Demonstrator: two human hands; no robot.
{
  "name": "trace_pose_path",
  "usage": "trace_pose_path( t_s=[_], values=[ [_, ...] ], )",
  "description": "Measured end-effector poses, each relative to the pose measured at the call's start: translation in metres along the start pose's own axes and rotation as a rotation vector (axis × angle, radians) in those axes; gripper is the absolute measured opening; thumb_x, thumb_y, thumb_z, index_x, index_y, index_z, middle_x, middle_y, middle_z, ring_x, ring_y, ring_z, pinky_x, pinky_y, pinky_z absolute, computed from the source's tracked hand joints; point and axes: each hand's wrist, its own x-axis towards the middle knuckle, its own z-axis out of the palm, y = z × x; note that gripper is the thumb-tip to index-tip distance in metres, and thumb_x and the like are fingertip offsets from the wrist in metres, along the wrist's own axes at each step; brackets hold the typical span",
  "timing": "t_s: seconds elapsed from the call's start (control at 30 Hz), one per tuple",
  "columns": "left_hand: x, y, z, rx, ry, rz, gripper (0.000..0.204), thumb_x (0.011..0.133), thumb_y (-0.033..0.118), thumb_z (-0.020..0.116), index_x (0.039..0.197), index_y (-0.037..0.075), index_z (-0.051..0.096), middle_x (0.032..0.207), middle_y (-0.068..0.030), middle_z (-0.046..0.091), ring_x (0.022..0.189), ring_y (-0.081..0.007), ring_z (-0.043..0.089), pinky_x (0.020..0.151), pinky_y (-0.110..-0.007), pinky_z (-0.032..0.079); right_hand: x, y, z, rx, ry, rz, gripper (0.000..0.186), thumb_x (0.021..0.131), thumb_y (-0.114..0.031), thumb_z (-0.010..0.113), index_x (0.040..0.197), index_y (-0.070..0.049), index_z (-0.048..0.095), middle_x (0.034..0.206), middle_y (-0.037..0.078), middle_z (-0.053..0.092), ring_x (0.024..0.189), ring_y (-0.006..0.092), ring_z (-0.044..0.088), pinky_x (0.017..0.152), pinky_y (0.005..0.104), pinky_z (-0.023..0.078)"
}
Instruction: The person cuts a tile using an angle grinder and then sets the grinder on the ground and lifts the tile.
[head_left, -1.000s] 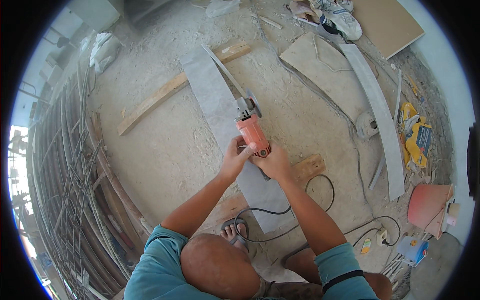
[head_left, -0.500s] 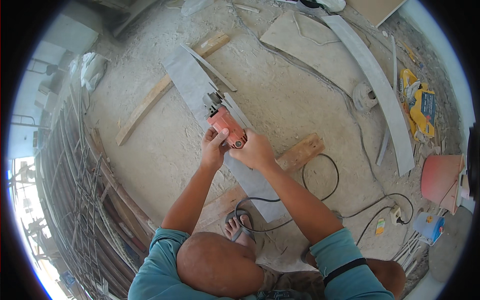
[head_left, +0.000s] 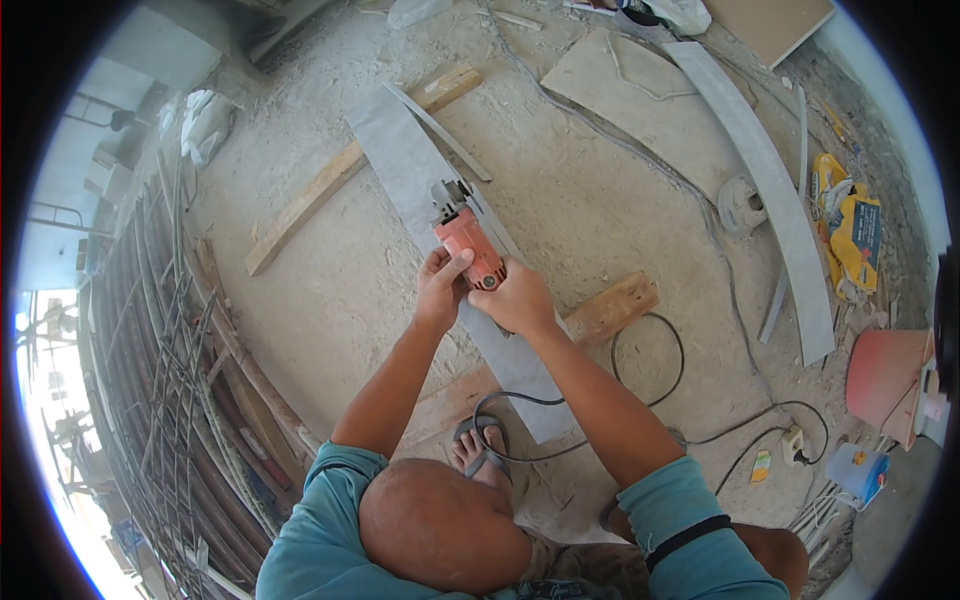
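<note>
Both my hands are on a red angle grinder [head_left: 466, 248], whose metal head points away from me. My left hand [head_left: 440, 287] closes on the left side of its body, with the thumb on top. My right hand [head_left: 520, 300] wraps around the rear end. Beneath the tool lies a long grey tile strip [head_left: 388, 150], slanting from far left to near right. The grinder's head is over the strip's right edge, beside narrow cut slivers [head_left: 440, 133]. Whether the disc touches the strip is hard to see.
Two wooden beams [head_left: 305, 210] [head_left: 615, 305] lie under the strip. A black cable [head_left: 680, 365] loops at right near a socket [head_left: 793, 443]. Farther right are another grey strip [head_left: 765, 180], a yellow bag [head_left: 855, 235] and a red bucket [head_left: 885, 385]. Metal bars [head_left: 165, 380] pile up at left.
The whole view has shifted and turned slightly, so the far things appear farther right. My hands keep the same hold on the grinder, and it stays over about the same part of the strip.
</note>
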Motion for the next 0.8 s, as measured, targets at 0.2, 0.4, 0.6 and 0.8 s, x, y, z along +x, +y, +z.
trace_pose_path(
  t_s=[0.2, 0.4, 0.6, 0.8],
  values=[
    [0.003, -0.006, -0.001, -0.014, 0.016, -0.011, 0.051, 0.085, 0.017, 0.074, 0.123, -0.004, 0.047, 0.114, -0.0139, 0.063, 0.097, -0.0220, 0.065, 0.084, -0.036, 0.055, 0.002, 0.003, 0.002, -0.009, -0.001, 0.018, 0.047, 0.062, -0.031, 0.075, 0.095, 0.002, 0.064, 0.090, 0.022, 0.069, 0.086, 0.0382, 0.068, 0.076, 0.0437, 0.053],
    [0.005, 0.000, 0.002, 0.025, 0.047, -0.011, 0.051, 0.084, 0.019, 0.075, 0.122, -0.004, 0.048, 0.110, -0.0126, 0.063, 0.094, -0.0210, 0.065, 0.082, -0.035, 0.055, 0.004, -0.002, 0.000, -0.005, -0.004, 0.014, 0.047, 0.063, -0.031, 0.074, 0.096, 0.001, 0.064, 0.090, 0.022, 0.069, 0.086, 0.0372, 0.067, 0.075, 0.0431, 0.052],
    [0.006, -0.001, 0.002, 0.052, 0.079, -0.025, 0.051, 0.085, 0.021, 0.075, 0.121, -0.004, 0.049, 0.107, -0.0122, 0.063, 0.092, -0.0201, 0.065, 0.081, -0.034, 0.055, 0.007, 0.000, 0.002, -0.018, -0.014, 0.024, 0.048, 0.063, -0.032, 0.074, 0.096, 0.001, 0.064, 0.091, 0.022, 0.069, 0.086, 0.0369, 0.067, 0.076, 0.0431, 0.052],
    [0.004, 0.001, 0.000, 0.037, 0.064, -0.028, 0.048, 0.085, 0.021, 0.075, 0.118, -0.004, 0.051, 0.105, -0.0120, 0.064, 0.088, -0.0195, 0.066, 0.078, -0.032, 0.055, 0.007, -0.005, 0.003, -0.062, -0.036, 0.047, 0.053, 0.064, -0.034, 0.075, 0.101, 0.002, 0.063, 0.094, 0.022, 0.069, 0.090, 0.0369, 0.067, 0.078, 0.0426, 0.052]
  ],
)
